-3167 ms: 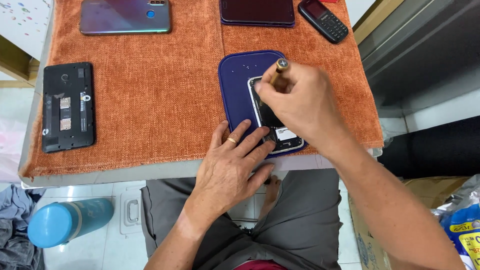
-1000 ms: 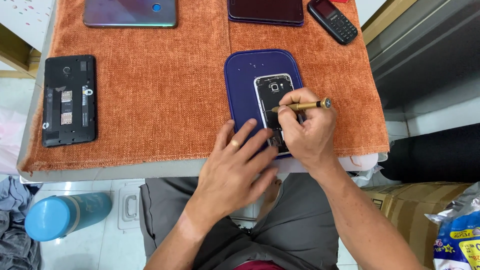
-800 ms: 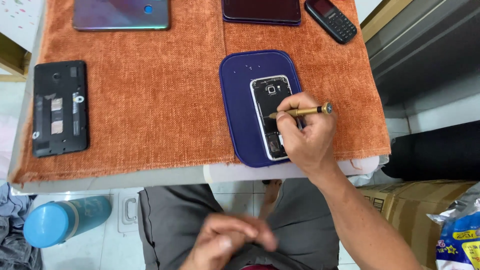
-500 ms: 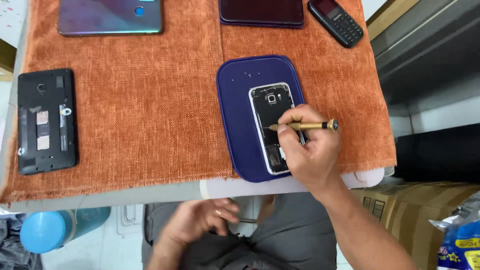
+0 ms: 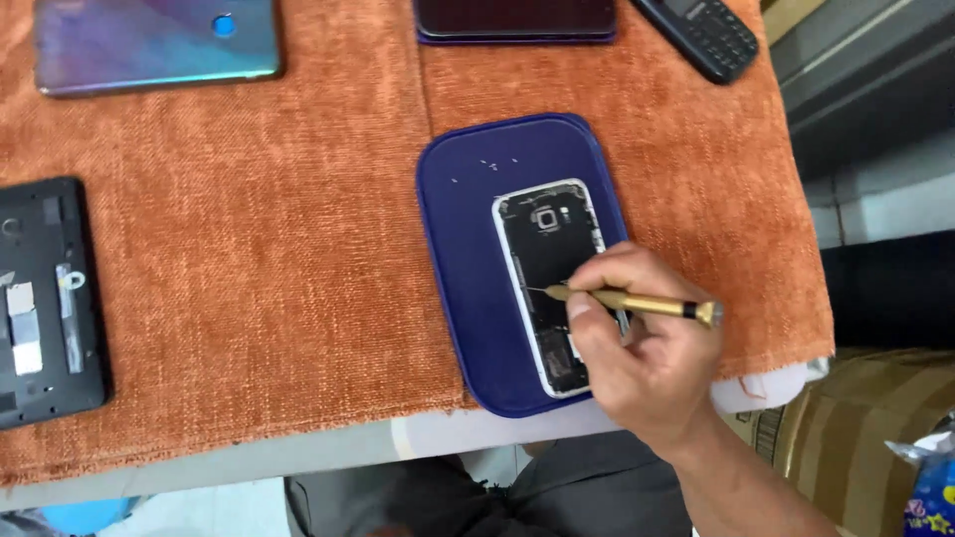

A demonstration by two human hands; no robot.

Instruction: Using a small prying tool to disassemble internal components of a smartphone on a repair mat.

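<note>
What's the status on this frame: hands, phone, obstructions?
Right hand gripping gold screwdriver, tip on opened phone. Left hand out of view. Phone flat on blue mat. Nothing blocking.

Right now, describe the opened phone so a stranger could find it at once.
Start at the orange cloth covering the table, then find the dark blue mat near its front edge. The opened phone lies on that mat, under the right hand holding a gold screwdriver. Unlike the other phones, it has a white rim with its back cover off.

The right hand (image 5: 647, 373) holds a slim brass screwdriver (image 5: 637, 301), tip on the opened black phone (image 5: 547, 268) lying on a dark-blue rubber mat (image 5: 463, 249).
</note>
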